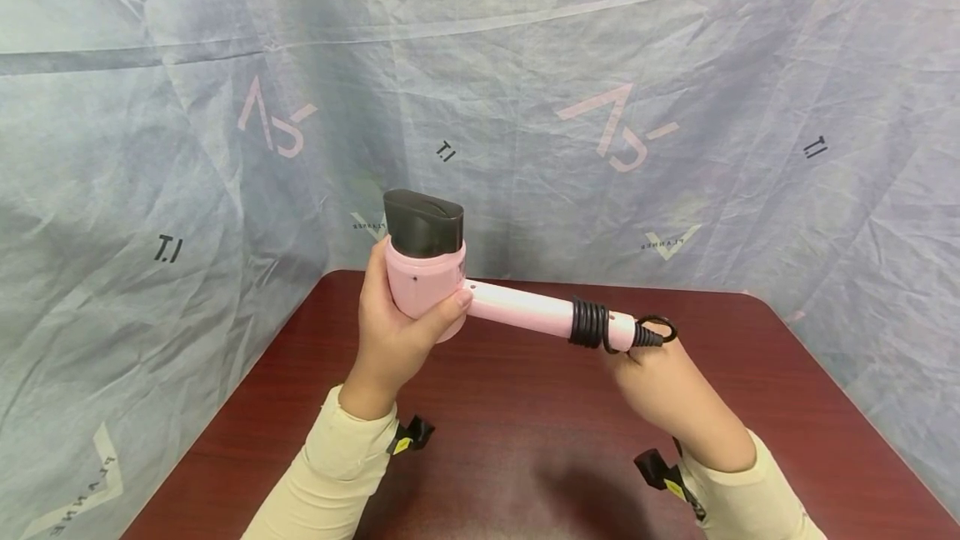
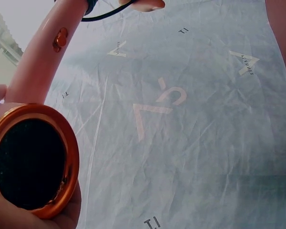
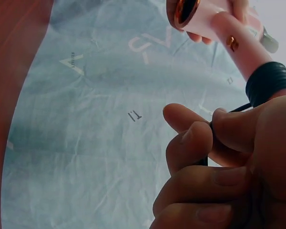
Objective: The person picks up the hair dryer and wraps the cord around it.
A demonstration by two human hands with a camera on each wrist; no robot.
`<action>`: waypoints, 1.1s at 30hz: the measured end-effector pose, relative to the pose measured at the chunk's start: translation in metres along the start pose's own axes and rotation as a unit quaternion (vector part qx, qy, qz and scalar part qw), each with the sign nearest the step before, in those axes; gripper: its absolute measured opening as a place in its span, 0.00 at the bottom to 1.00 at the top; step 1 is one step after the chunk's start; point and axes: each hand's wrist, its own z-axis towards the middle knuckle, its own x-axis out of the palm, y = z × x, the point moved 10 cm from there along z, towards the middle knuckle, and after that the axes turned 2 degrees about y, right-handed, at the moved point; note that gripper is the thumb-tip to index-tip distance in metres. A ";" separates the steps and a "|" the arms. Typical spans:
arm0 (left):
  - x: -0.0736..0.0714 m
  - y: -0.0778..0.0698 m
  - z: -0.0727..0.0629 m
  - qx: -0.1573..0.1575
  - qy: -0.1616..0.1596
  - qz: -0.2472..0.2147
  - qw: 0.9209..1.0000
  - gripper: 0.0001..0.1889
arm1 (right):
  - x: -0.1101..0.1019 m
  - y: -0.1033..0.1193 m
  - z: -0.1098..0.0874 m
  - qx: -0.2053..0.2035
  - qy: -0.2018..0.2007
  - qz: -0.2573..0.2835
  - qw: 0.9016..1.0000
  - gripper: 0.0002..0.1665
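Observation:
A pink hair dryer (image 1: 521,308) is held up above the table, its black flat nozzle (image 1: 423,227) pointing upward. My left hand (image 1: 393,340) grips the barrel, thumb across the near side. In the left wrist view, the copper-coloured ring (image 2: 72,157) around the dark rear opening shows, with a small copper switch (image 2: 60,39) on the handle. Black cord (image 1: 590,323) is coiled in several turns near the handle's end. My right hand (image 3: 219,167) pinches a stretch of that cord between thumb and curled fingers, just beyond the handle. The cord's plug is not visible.
A dark red wooden table (image 1: 480,457) lies below both hands. Grey-blue printed cloth (image 1: 510,132) hangs behind it and along both sides. Black wrist straps with small mounts (image 1: 416,432) sit at both cream sleeves (image 1: 322,473).

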 end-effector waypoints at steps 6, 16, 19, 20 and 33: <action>-0.002 0.000 0.001 -0.003 -0.010 -0.013 1.000 0.42 | 0.015 -0.030 -0.008 0.247 0.084 0.114 0.958 0.18; -0.004 0.002 0.001 0.000 -0.020 -0.015 1.000 0.42 | 0.012 -0.019 -0.004 0.193 0.074 0.094 0.974 0.10; -0.004 0.002 0.001 0.003 -0.024 -0.018 1.000 0.41 | 0.013 -0.015 -0.002 0.171 0.073 0.082 0.979 0.10; -0.004 0.001 0.002 0.004 -0.025 -0.018 1.000 0.41 | 0.013 -0.014 -0.002 0.163 0.071 0.075 0.981 0.10; -0.006 0.002 0.002 0.006 -0.037 -0.023 0.999 0.40 | 0.016 0.003 -0.002 0.133 0.076 0.074 0.985 0.08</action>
